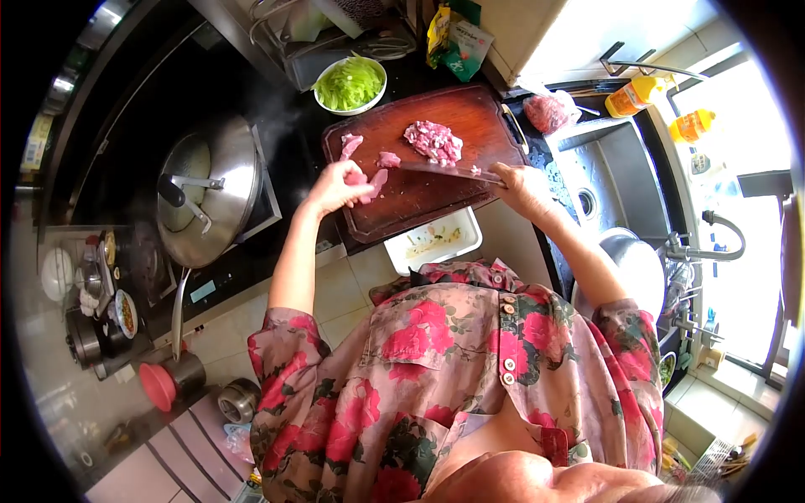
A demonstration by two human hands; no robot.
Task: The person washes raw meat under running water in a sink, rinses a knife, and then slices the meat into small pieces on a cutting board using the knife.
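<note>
The pink meat [434, 142], flecked with white, lies in a chopped pile on the far part of the red-brown board [485, 113]. Left, the left hand [335, 188] pinches floppy strips [377, 184], fingers nearly closed; the right hand [526, 193] grips the knife [449, 171], fingers wrapped round its handle.

No words, brand or number clear enough to read. Beyond the hands, on a green packet [468, 50], pale print, too small to make out; beside it, on a yellow packet [437, 36], dark marks, equally unreadable. Beyond and to the right of the right hand [524, 191], on two yellow bottles [635, 97] [693, 127], blurred labels. To the left of the left hand [340, 188] and nearer the body, on a lit panel [203, 291], nothing legible.
</note>
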